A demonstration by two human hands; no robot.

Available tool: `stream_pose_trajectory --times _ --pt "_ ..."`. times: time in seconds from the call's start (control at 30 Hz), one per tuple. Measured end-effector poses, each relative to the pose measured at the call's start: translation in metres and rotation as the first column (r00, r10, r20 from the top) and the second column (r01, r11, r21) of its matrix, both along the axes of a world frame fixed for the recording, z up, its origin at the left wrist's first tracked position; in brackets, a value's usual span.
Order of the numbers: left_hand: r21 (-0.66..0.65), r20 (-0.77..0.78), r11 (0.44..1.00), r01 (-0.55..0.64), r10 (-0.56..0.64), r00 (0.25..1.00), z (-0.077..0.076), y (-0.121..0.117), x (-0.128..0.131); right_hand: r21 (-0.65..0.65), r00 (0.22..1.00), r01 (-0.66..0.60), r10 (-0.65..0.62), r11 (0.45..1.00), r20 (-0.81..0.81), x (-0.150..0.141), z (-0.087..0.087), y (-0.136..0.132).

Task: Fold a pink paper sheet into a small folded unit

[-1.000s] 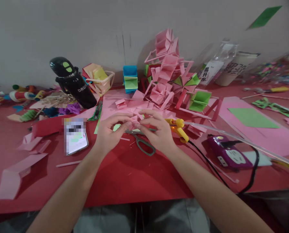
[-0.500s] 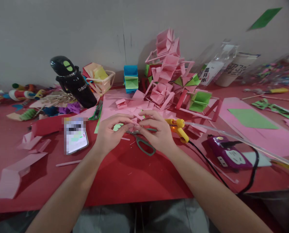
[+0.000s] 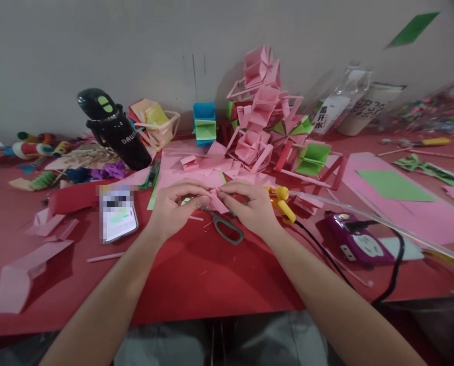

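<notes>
Both hands meet over the middle of the red table (image 3: 196, 279) and pinch one small folded pink paper piece (image 3: 216, 200). My left hand (image 3: 173, 208) has its fingers curled onto the piece's left side. My right hand (image 3: 250, 206) grips the right side with thumb and fingers closed. Grey-handled scissors (image 3: 227, 229) lie on the table just under the hands. A yellow glue gun (image 3: 281, 202) rests right beside my right hand. Loose pink sheets (image 3: 196, 170) lie behind the hands.
A tall stack of pink and green folded paper shapes (image 3: 265, 117) stands behind. A black bottle (image 3: 115, 129) leans at the left, a phone (image 3: 117, 213) lies near my left wrist. A purple power strip (image 3: 358, 241) with a black cord sits at the right.
The pink piece has turned between my fingers and now shows a larger flap pointing down. Both hands have dropped slightly toward the table.
</notes>
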State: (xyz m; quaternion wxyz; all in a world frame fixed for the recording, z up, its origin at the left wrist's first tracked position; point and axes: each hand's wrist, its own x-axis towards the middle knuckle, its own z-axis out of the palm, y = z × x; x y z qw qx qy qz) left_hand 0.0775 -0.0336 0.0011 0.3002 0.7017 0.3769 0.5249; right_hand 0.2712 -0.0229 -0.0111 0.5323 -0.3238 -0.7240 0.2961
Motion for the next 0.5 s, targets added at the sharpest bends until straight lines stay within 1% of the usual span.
stream_pose_trajectory --times 0.07,0.17,0.3,0.4,0.5 --pt "-0.004 -0.033 1.000 -0.010 0.010 0.999 -0.0003 0.0003 -0.0007 -0.006 1.000 -0.003 0.003 1.000 0.005 -0.0001 -0.0008 -0.0002" --pt "0.018 -0.043 0.999 -0.035 0.036 0.998 -0.0018 0.0005 -0.0012 -0.027 1.000 -0.021 0.021 0.999 0.000 0.0000 -0.0006 -0.0005" --pt "0.027 -0.060 0.997 -0.073 0.074 0.995 -0.0051 0.0005 -0.0012 -0.097 0.997 -0.074 0.076 0.993 0.022 0.0001 0.0045 -0.0024" --pt "-0.008 -0.024 0.994 -0.109 0.108 0.994 -0.0078 0.0000 -0.0006 -0.152 0.995 -0.092 0.099 0.984 0.035 -0.0007 0.0067 -0.0039" --pt "-0.031 0.005 0.992 -0.126 0.126 0.992 -0.0091 -0.0005 -0.0002 -0.171 0.996 -0.081 0.086 0.982 0.022 -0.0020 0.0047 -0.0037"
